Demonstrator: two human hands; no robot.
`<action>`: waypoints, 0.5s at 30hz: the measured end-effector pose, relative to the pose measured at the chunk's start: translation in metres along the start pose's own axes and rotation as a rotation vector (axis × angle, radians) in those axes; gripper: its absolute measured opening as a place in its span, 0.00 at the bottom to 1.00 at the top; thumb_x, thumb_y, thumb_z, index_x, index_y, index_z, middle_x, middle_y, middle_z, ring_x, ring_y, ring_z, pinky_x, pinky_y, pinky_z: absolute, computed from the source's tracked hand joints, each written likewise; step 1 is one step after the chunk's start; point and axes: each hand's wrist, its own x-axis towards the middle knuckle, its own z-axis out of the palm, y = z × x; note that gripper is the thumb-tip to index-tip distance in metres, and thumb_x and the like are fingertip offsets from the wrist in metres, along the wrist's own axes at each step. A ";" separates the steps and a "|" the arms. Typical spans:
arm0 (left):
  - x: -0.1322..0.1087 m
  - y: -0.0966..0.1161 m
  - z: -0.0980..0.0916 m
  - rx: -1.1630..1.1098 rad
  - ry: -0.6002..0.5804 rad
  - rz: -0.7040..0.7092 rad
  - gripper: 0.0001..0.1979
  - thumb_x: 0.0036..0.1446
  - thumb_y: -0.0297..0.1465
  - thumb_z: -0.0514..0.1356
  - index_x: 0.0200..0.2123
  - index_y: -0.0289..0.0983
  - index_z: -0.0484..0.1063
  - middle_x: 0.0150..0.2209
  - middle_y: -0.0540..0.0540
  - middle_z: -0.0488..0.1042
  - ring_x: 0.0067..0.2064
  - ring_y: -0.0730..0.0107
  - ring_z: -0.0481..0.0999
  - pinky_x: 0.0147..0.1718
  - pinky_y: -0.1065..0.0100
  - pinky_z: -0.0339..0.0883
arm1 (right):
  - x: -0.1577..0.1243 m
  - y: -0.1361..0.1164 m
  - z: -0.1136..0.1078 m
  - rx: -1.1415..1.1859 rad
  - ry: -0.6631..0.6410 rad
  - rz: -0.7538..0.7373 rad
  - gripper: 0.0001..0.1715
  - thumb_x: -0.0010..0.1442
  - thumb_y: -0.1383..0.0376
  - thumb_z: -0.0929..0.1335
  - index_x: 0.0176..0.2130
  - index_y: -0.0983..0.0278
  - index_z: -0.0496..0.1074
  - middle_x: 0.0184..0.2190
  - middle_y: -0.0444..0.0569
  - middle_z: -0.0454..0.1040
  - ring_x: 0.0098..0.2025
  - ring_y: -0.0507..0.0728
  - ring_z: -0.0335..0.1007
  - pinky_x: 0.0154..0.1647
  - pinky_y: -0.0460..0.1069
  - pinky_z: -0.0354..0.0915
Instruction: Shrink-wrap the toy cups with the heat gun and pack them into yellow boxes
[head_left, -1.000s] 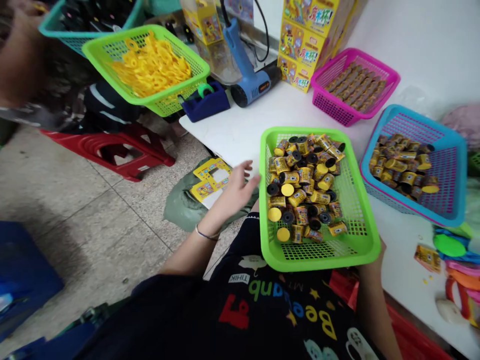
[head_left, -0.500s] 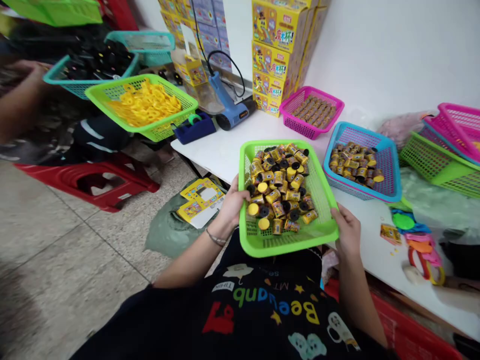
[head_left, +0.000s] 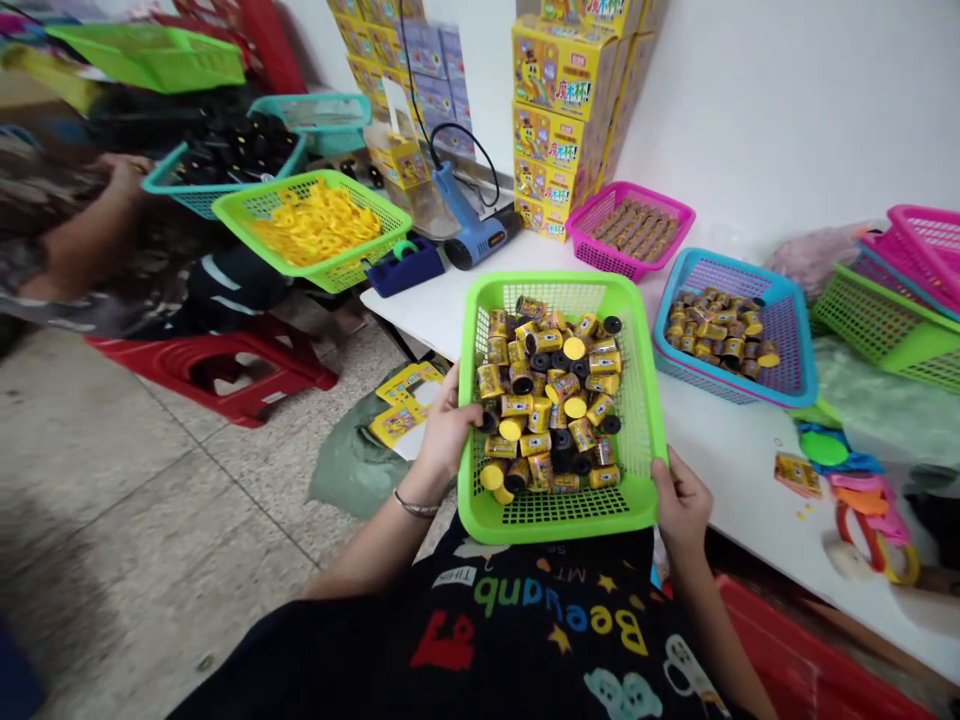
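I hold a bright green plastic basket (head_left: pixel 637 400) in front of my chest, partly over the white table's edge. It is filled with several small yellow-and-black cylinders (head_left: pixel 551 400). My left hand (head_left: pixel 442 435) grips the basket's left rim, thumb inside. My right hand (head_left: pixel 679 500) grips its near right corner. Both hands are closed on the rim.
On the white table (head_left: pixel 735 460) stand a blue basket (head_left: pixel 795 340) of similar cylinders, a pink basket (head_left: pixel 600 215) of brown sticks, stacked yellow boxes (head_left: pixel 562 110), a blue heat gun (head_left: pixel 469 230) and a tape dispenser (head_left: pixel 405 265). Another person (head_left: pixel 90 240) sits at left by baskets and a red stool (head_left: pixel 225 370).
My left hand, free a second ago, took hold of the basket's left rim. My right hand shifted to the near right corner. The basket turned slightly and the view lifted.
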 end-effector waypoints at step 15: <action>0.017 0.016 0.001 -0.009 -0.056 0.107 0.45 0.32 0.23 0.59 0.60 0.44 0.74 0.53 0.50 0.78 0.48 0.63 0.74 0.38 0.72 0.69 | 0.009 -0.036 -0.004 -0.033 -0.033 -0.036 0.34 0.57 0.45 0.74 0.51 0.68 0.83 0.33 0.49 0.83 0.28 0.54 0.73 0.29 0.47 0.73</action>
